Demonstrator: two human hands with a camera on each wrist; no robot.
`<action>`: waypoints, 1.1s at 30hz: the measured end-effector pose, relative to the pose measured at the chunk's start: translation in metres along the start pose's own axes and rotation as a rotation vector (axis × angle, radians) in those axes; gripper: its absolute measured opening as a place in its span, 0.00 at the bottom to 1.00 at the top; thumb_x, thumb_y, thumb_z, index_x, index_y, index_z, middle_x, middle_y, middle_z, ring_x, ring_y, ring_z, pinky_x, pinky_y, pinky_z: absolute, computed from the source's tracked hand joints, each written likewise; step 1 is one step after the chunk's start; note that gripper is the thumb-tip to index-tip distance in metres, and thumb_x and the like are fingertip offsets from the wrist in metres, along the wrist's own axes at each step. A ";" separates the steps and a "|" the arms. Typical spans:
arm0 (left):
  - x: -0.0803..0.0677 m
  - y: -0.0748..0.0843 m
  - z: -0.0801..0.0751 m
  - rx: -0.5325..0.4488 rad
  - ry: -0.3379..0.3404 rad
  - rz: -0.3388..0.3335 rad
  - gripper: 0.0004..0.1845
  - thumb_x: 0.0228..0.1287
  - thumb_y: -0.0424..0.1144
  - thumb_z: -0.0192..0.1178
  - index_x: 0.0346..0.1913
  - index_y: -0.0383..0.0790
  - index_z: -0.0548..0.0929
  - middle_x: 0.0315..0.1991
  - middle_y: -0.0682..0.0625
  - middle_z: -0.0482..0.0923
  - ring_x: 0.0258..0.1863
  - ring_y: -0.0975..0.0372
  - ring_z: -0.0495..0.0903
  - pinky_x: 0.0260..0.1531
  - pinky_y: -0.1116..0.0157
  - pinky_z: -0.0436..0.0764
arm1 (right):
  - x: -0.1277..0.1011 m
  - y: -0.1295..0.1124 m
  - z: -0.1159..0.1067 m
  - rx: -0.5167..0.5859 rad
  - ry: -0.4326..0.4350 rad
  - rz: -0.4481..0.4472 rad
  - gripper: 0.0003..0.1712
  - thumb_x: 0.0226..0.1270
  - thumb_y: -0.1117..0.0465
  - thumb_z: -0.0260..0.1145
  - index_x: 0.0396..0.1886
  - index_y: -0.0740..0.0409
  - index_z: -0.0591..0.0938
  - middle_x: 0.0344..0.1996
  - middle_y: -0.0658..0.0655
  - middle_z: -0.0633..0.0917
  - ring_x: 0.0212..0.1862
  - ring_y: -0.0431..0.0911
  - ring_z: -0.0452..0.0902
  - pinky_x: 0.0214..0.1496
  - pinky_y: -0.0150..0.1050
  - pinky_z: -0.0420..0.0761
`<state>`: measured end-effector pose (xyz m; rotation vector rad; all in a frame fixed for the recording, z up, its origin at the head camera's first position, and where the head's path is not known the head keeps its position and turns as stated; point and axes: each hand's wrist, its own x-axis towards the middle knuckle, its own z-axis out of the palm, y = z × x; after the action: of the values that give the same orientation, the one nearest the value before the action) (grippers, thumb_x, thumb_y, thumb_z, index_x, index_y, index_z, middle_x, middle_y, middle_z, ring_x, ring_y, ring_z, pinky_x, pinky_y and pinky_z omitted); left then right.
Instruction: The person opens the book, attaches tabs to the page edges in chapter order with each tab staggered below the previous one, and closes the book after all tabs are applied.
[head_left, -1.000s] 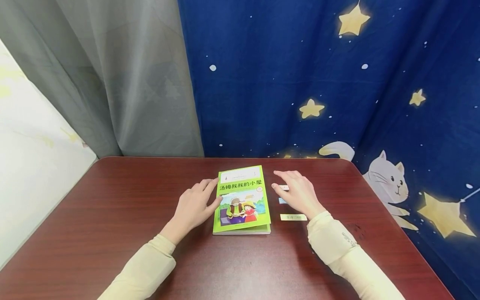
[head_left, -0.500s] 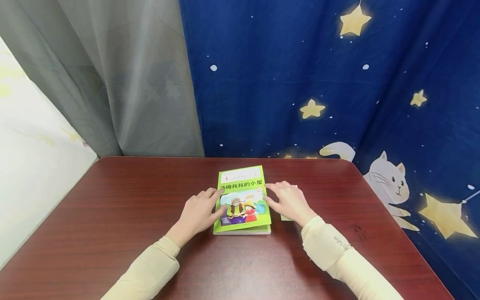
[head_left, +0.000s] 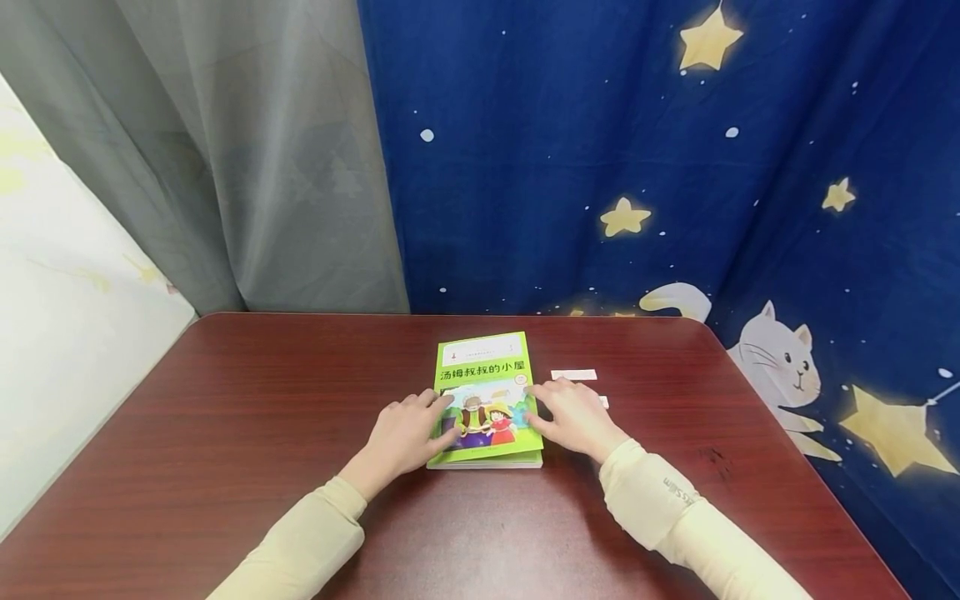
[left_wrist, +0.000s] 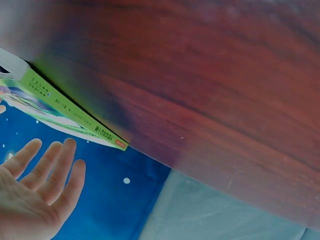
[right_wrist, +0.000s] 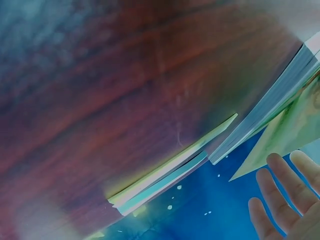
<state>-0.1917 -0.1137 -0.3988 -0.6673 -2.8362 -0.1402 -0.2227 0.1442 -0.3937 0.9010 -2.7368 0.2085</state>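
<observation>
A person's left hand (head_left: 405, 433) rests at the left edge of a green paperback book (head_left: 486, 392), fingers nearly straight and spread, the fingertips lying on the lower part of the cover. It grips nothing; it only touches or presses. The right hand (head_left: 572, 419) mirrors it at the book's right edge, fingers also relaxed and extended, tips at the cover's edge near the lower corner. In the right wrist view the cover (right_wrist: 280, 145) seems to stand slightly away from the page block (right_wrist: 265, 112) at that corner, though I cannot tell whether the fingers are lifting it.

The book lies flat and closed, face up, at the middle of a dark red wooden table (head_left: 225, 417), spine to the left, its bottom edge toward the person. The cover shows a cartoon pair under large Chinese characters.

If the hands are about to open the book, the sensible way, to my eye, is for the left hand to keep steady pressure near the spine so the book does not slide, while the right fingertips catch only the cover, not a wad of pages, and turn it over leftward in a slow arc.

Just right of the book lie small paper slips: a white one (head_left: 573, 374) clear of the hand, another (head_left: 602, 402) mostly hidden behind the right hand. Both forearms wear cream sleeves (head_left: 675, 508). Behind the table hang a grey curtain (head_left: 247, 158) and a blue cloth (head_left: 637, 150) printed with yellow stars and a white cat.
</observation>
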 end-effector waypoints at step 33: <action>-0.008 0.020 0.011 0.127 -0.043 0.104 0.35 0.41 0.67 0.57 0.46 0.43 0.75 0.36 0.47 0.72 0.34 0.55 0.71 0.27 0.59 0.70 | -0.014 -0.008 0.008 -0.020 -0.154 -0.042 0.24 0.50 0.46 0.64 0.44 0.53 0.79 0.28 0.49 0.77 0.27 0.43 0.69 0.24 0.38 0.68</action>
<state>-0.1777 -0.0974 -0.4101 -0.7966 -2.8140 0.0723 -0.2086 0.1436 -0.4046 1.0068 -2.8514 0.1070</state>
